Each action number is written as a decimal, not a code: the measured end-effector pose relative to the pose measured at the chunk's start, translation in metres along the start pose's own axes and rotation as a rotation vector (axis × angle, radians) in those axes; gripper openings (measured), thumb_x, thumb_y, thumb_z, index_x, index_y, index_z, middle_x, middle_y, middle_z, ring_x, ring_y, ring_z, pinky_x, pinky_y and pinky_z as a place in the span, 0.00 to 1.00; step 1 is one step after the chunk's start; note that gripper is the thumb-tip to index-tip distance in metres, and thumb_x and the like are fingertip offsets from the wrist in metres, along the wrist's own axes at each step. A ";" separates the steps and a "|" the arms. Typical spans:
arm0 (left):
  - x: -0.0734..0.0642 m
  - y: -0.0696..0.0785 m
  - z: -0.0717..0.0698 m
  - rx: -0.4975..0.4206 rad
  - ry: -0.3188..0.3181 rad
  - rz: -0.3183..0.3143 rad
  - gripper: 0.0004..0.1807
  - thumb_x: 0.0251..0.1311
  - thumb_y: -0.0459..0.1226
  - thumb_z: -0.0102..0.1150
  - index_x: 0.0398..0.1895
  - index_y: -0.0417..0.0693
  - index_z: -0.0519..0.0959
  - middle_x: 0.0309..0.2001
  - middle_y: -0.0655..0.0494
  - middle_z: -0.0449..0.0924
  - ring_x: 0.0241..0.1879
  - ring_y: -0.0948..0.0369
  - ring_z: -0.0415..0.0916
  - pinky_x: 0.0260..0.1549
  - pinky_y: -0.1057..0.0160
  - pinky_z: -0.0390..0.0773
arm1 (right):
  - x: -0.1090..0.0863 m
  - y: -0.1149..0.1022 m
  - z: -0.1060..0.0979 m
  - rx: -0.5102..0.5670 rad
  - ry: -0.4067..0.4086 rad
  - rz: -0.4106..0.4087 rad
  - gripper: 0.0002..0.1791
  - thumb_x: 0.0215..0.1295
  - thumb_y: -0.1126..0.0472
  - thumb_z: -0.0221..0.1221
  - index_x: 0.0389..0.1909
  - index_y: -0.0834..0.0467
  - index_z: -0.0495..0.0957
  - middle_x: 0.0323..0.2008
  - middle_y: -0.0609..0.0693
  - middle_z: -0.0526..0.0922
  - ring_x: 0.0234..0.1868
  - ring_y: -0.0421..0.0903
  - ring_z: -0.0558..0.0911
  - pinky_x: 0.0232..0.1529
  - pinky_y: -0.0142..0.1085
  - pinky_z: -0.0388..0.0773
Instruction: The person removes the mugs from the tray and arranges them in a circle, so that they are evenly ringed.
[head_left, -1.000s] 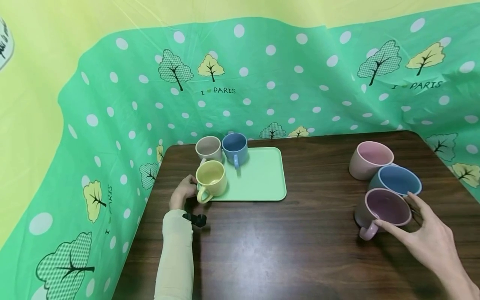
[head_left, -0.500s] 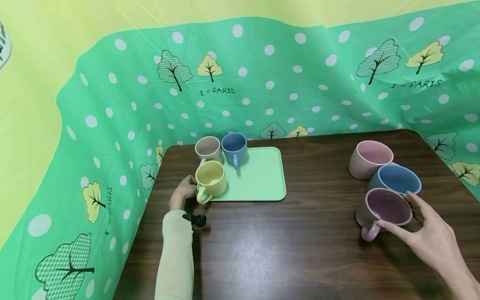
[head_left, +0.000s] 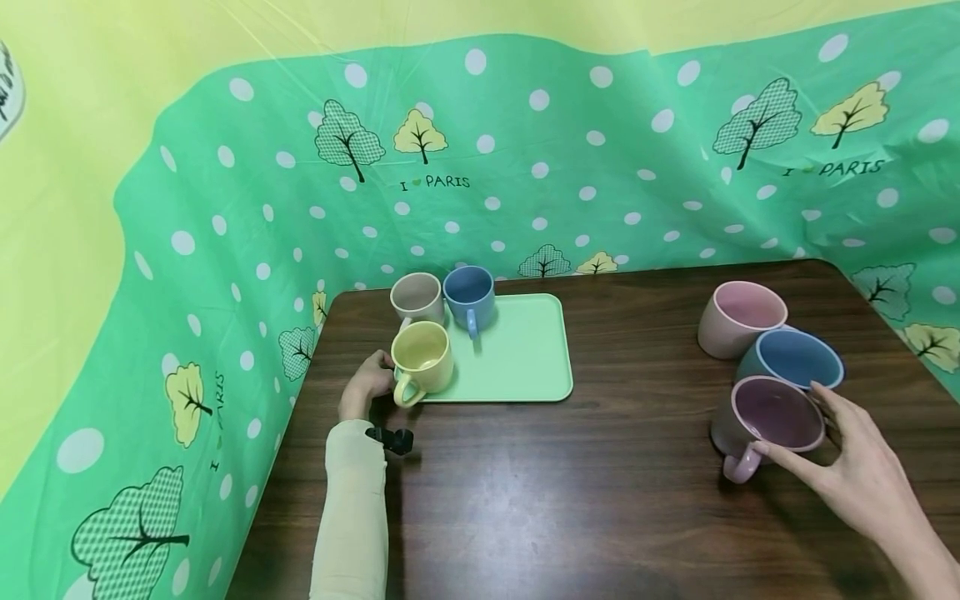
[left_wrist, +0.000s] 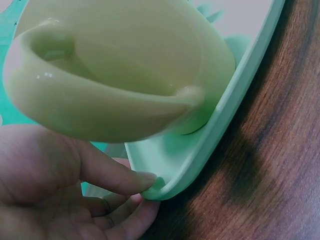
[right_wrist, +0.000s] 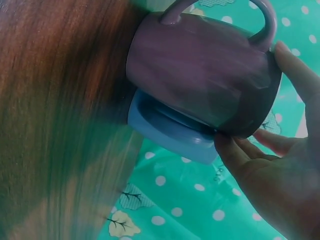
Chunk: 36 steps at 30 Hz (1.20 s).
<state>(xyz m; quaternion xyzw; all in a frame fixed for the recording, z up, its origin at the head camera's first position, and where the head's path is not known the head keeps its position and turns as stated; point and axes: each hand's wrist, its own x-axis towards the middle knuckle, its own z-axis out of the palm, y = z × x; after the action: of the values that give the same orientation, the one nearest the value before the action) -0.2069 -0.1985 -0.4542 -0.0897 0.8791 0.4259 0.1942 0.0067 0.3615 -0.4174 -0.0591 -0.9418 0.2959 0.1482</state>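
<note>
At the left end of the table, my left hand pinches the near-left corner of a light green tray; in the left wrist view the thumb presses on the rim with fingers beneath it. Just above that grip stands a yellow mug, its handle pointing toward me. Over on the right, my right hand holds a purple mug across its rim, thumb near the handle and fingers on the far side. A blue mug stands right behind the purple one, close to the fingertips.
A grey mug and a smaller blue mug stand at the tray's back left. Behind the right-hand mugs is a pink mug. A green polka-dot cloth hangs along the back and left of the dark wooden table.
The purple mug and the right thumb have shifted very slightly to the right since a second ago. My left hand and the tray stay where they were.
</note>
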 end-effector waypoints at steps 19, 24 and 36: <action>-0.001 0.003 0.000 0.027 0.021 0.005 0.13 0.52 0.25 0.40 0.43 0.37 0.65 0.40 0.45 0.67 0.36 0.55 0.67 0.32 0.65 0.67 | 0.010 -0.033 -0.009 0.025 0.142 -0.020 0.44 0.53 0.59 0.68 0.70 0.61 0.58 0.67 0.71 0.58 0.68 0.68 0.58 0.66 0.62 0.48; -0.001 0.004 0.001 0.049 0.034 0.007 0.12 0.50 0.26 0.42 0.41 0.37 0.65 0.44 0.42 0.68 0.38 0.53 0.68 0.32 0.66 0.68 | 0.016 -0.050 -0.006 0.037 0.128 -0.028 0.43 0.54 0.60 0.68 0.70 0.58 0.59 0.67 0.68 0.60 0.63 0.69 0.62 0.66 0.60 0.51; 0.001 0.005 -0.002 0.107 0.017 -0.027 0.10 0.55 0.30 0.45 0.41 0.41 0.64 0.43 0.43 0.68 0.39 0.53 0.68 0.33 0.64 0.68 | 0.038 -0.088 0.003 0.120 0.139 -0.163 0.42 0.53 0.62 0.68 0.70 0.52 0.62 0.67 0.62 0.64 0.70 0.49 0.59 0.70 0.32 0.50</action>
<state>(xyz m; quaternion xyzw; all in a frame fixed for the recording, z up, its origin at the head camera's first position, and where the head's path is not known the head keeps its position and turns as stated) -0.2105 -0.1971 -0.4498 -0.0944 0.9010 0.3748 0.1969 -0.0326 0.2961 -0.3598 0.0064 -0.9115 0.3339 0.2400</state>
